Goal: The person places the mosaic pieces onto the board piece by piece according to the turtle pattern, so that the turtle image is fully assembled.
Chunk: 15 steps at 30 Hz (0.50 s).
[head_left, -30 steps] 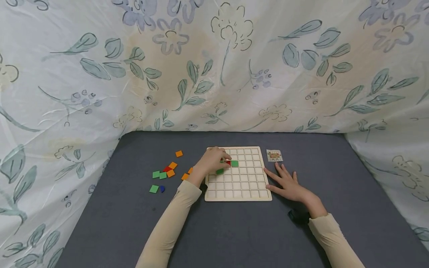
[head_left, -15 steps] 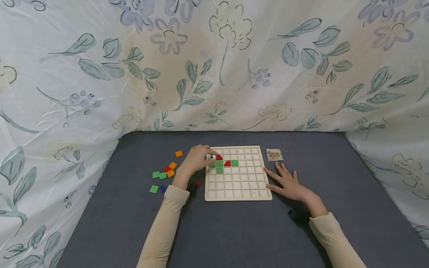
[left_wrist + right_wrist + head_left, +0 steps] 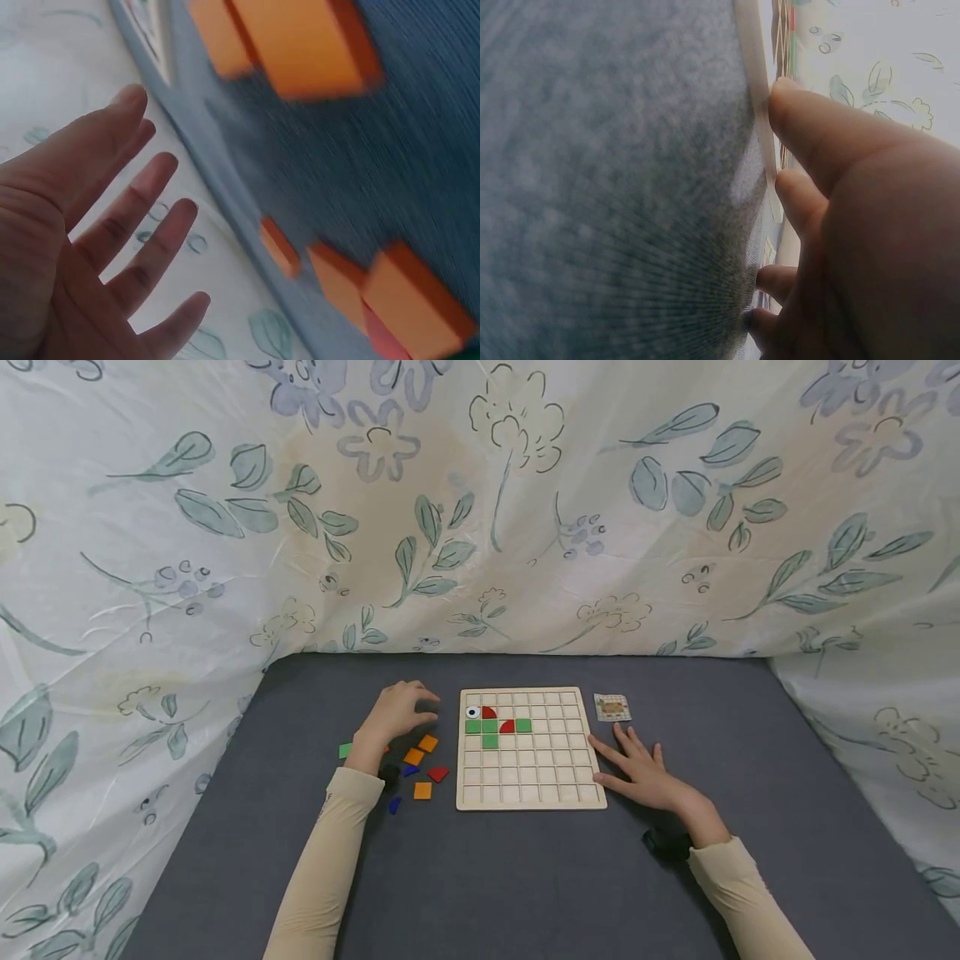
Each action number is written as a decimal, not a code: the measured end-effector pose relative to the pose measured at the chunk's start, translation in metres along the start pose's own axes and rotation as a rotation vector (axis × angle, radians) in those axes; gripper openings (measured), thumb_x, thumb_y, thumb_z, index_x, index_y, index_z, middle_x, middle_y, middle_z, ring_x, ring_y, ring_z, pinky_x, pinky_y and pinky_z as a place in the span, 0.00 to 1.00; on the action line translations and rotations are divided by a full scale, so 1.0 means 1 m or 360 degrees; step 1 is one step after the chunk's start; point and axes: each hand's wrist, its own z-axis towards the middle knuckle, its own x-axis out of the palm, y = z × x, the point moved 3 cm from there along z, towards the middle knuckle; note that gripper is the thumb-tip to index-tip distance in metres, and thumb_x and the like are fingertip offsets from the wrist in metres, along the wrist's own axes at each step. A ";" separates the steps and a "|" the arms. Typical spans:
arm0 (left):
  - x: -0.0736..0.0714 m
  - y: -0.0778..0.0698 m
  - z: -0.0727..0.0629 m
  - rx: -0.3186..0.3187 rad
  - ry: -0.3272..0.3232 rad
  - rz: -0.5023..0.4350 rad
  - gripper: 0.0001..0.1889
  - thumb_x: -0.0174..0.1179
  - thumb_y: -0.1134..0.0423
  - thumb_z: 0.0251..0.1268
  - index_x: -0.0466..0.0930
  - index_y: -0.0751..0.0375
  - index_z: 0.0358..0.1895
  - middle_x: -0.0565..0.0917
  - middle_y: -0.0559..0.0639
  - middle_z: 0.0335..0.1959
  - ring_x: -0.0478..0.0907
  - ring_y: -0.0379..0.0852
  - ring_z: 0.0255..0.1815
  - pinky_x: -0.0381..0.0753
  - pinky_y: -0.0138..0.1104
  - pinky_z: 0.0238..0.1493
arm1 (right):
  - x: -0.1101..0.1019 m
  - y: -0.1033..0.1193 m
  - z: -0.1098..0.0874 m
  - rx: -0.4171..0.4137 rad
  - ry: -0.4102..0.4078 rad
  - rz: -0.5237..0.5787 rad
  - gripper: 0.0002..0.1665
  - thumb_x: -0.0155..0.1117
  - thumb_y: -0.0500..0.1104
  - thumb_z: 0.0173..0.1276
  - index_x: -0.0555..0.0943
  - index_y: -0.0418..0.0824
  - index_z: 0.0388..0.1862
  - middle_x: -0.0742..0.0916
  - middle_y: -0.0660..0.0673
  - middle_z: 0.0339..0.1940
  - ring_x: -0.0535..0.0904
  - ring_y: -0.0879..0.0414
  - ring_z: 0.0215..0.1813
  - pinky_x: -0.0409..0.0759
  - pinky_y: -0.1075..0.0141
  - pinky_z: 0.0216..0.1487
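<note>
My left hand (image 3: 396,714) is over the table left of the gridded wooden board (image 3: 555,777), above loose tiles. In the left wrist view the left hand (image 3: 97,232) has its fingers apart and holds nothing; orange tiles (image 3: 307,49) lie beyond it. On the board's upper left sit a round eye tile (image 3: 472,712), a red rounded tile (image 3: 489,712), another red tile (image 3: 507,727) and several green squares (image 3: 490,741). My right hand (image 3: 641,770) rests with spread fingers at the board's right edge. The right wrist view shows the right hand's fingertips (image 3: 784,97) against that edge.
Between hand and board lie orange squares (image 3: 422,791), a red piece (image 3: 438,773) and blue pieces (image 3: 394,806). A green square (image 3: 345,750) shows beside the left wrist, which hides other tiles. A small picture card (image 3: 612,707) lies beyond the right fingers. A floral cloth (image 3: 480,527) hangs behind.
My left hand has moved left off the board to the loose tiles. The eye tile, earlier at its fingertips, now lies uncovered in the board's upper left. The right hand stays put.
</note>
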 end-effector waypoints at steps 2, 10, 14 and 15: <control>-0.002 0.008 -0.002 -0.0031 0.0005 0.0001 0.17 0.64 0.56 0.57 0.82 0.53 0.51 0.79 0.53 0.50 0.73 0.56 0.51 0.67 0.55 0.59 | 0.000 0.000 0.000 -0.0003 -0.0007 -0.0004 0.40 0.53 0.59 0.67 0.54 0.51 0.74 0.45 0.32 0.74 0.32 0.31 0.73 0.26 0.28 0.59; -0.007 0.041 -0.003 -0.0119 0.0059 -0.0005 0.20 0.64 0.58 0.57 0.80 0.58 0.54 0.78 0.57 0.50 0.73 0.58 0.51 0.71 0.54 0.54 | 0.000 0.000 0.001 0.0006 -0.0007 -0.0017 0.40 0.53 0.61 0.67 0.54 0.52 0.74 0.45 0.32 0.75 0.32 0.32 0.73 0.26 0.28 0.59; -0.005 0.053 -0.005 -0.0188 0.0097 -0.0033 0.21 0.64 0.58 0.57 0.79 0.59 0.55 0.77 0.59 0.52 0.72 0.60 0.53 0.70 0.55 0.56 | 0.001 0.000 0.001 0.0006 -0.0002 -0.0017 0.40 0.53 0.61 0.67 0.54 0.52 0.74 0.44 0.32 0.75 0.32 0.32 0.73 0.26 0.28 0.59; -0.004 0.055 -0.005 -0.0200 0.0105 -0.0040 0.21 0.64 0.58 0.58 0.78 0.59 0.55 0.76 0.59 0.53 0.71 0.60 0.54 0.70 0.55 0.56 | 0.001 0.000 0.001 0.0009 0.0003 -0.0017 0.40 0.52 0.61 0.67 0.54 0.52 0.74 0.44 0.33 0.75 0.32 0.32 0.73 0.26 0.28 0.59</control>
